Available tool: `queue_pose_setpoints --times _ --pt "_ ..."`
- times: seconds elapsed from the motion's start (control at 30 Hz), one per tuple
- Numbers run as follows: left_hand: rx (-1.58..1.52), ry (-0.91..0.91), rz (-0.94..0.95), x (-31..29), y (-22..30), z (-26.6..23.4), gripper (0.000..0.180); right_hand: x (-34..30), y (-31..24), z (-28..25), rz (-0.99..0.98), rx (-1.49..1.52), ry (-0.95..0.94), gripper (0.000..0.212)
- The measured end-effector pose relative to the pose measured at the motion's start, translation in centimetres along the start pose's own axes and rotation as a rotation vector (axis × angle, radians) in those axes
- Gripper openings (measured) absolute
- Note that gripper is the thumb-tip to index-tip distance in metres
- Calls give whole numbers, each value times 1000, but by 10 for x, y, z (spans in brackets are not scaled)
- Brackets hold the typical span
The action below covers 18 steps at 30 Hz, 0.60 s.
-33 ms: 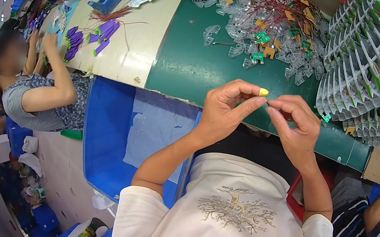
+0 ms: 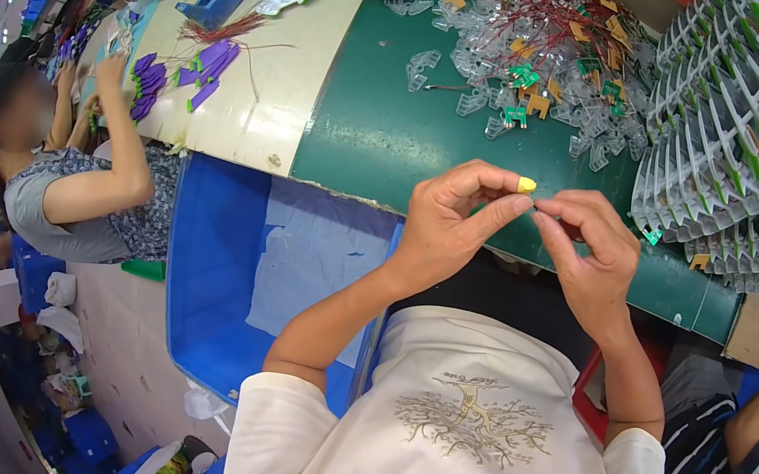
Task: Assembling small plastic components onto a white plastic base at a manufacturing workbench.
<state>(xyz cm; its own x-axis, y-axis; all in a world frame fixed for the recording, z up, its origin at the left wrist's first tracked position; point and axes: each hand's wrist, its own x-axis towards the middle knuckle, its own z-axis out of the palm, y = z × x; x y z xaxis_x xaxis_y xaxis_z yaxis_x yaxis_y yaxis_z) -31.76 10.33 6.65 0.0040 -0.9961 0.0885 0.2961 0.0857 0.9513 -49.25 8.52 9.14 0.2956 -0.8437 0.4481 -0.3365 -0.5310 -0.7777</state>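
By the green surface [image 2: 371, 114], left hand [image 2: 449, 219] and right hand [image 2: 597, 250] pinch close together, on what I can't tell. The clear-plastic pile [image 2: 566, 97] lies straight beyond.

Bright light gleams off the cream tabletop [image 2: 286, 104] — edges bend

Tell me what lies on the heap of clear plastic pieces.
Thin dark red wires, flat tan notched pieces and small green circuit boards lie over the clear plastic heap. Whatever they cover, and much of the dark green tabletop beneath, cannot be seen.
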Motion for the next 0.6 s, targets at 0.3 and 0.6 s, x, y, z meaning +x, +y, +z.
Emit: queue_pose_setpoints --times 0.3,0.6 --pt "447 57 256 -3 2 -3 20 3 -8 12 52 -99 -47 13" --pt "-191 -225 -359 -3 -16 -39 37 14 18 11 189 265 -300 13"
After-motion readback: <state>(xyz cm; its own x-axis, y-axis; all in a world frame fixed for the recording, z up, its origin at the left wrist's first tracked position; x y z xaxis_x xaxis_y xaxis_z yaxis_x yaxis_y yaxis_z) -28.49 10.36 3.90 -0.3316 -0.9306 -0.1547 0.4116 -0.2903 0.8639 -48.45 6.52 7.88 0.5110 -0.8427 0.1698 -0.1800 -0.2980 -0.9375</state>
